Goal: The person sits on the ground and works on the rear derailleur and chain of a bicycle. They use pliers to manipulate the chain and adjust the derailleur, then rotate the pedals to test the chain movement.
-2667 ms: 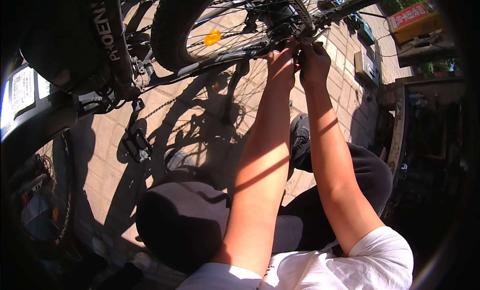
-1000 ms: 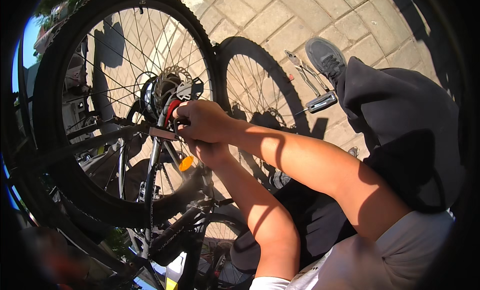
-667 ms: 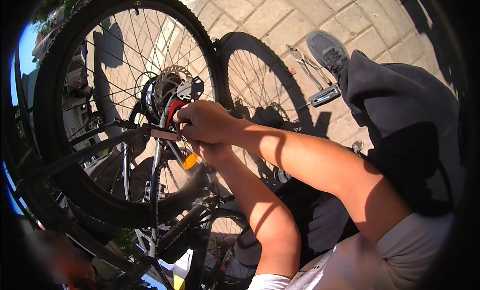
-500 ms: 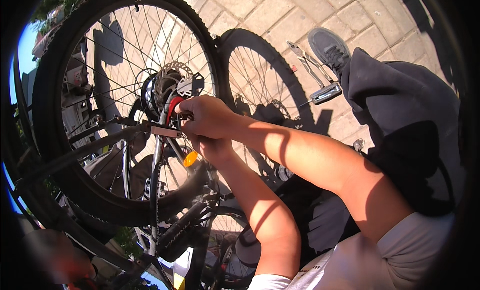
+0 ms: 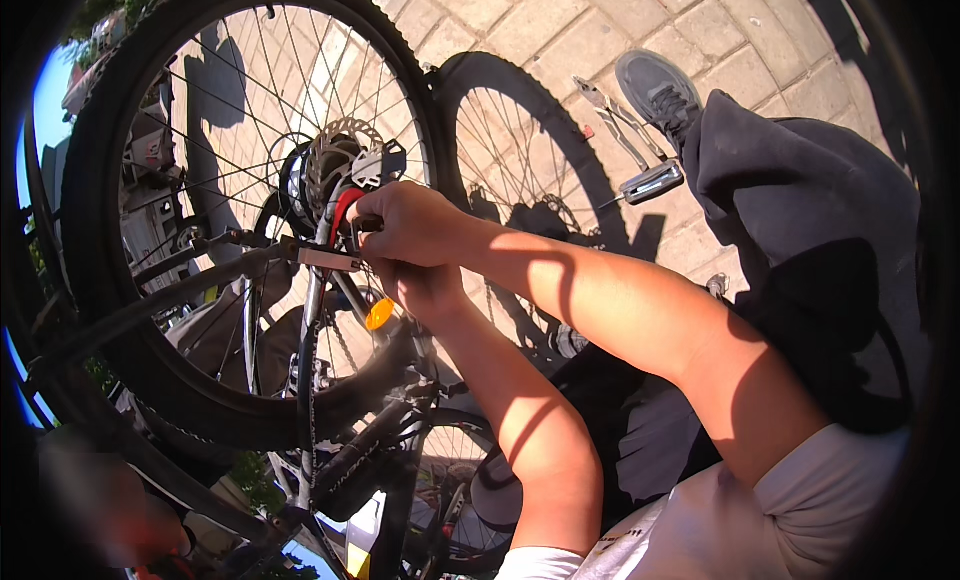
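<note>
Beside the hub of a bicycle wheel (image 5: 420, 120), both my hands work close together. My right hand (image 5: 415, 225) is closed in a pinch next to a red part (image 5: 344, 206) of the frame; a thin dark piece shows at its fingertips, too small to name. Just below it, partly covered by it, my left hand (image 5: 428, 292) is curled, and what its fingers hold is hidden. A disc brake rotor (image 5: 330, 170) and a silver brake part (image 5: 370, 168) lie just beyond the fingers. An orange reflector (image 5: 379, 314) sits below my left hand.
Pliers (image 5: 620, 125) and a silver-and-black multi-tool (image 5: 652, 183) lie on the paving (image 5: 540, 25) near my shoe (image 5: 657, 88). Dark frame tubes (image 5: 190, 298) cross the left side. Another bicycle wheel (image 5: 460, 450) shows lower down. The wheel's shadow falls on the paving.
My right hand has shifted very slightly up and left beside the red part. Both hands stay together at the hub, and the view has moved a little.
</note>
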The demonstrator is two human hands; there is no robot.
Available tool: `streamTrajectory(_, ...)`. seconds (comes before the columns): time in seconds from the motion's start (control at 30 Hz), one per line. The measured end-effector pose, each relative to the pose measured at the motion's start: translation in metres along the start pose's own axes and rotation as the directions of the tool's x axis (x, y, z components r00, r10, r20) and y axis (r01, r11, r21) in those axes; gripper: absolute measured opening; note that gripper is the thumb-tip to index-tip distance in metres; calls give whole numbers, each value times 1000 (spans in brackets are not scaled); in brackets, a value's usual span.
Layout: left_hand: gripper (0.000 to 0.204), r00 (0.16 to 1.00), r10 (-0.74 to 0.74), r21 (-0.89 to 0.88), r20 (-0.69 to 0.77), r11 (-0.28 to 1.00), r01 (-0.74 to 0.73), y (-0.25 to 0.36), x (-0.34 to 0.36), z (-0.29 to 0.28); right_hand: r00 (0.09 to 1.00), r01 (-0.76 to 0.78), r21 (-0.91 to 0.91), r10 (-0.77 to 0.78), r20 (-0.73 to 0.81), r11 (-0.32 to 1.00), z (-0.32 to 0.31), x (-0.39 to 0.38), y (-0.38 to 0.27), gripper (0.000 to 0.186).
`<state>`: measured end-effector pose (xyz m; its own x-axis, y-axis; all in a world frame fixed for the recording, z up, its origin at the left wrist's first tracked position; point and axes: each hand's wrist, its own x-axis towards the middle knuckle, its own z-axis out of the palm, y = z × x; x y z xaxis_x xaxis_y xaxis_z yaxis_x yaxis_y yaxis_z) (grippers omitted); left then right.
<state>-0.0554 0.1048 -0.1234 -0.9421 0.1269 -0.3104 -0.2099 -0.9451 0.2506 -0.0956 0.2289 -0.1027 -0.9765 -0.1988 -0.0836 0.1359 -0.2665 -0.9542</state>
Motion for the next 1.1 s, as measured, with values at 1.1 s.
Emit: streamTrajectory(1.1, 34, 996, -77, -126, 40, 989, 81, 28, -1, -39, 977, -48, -80, 30, -211, 996, 21, -14, -12, 27)
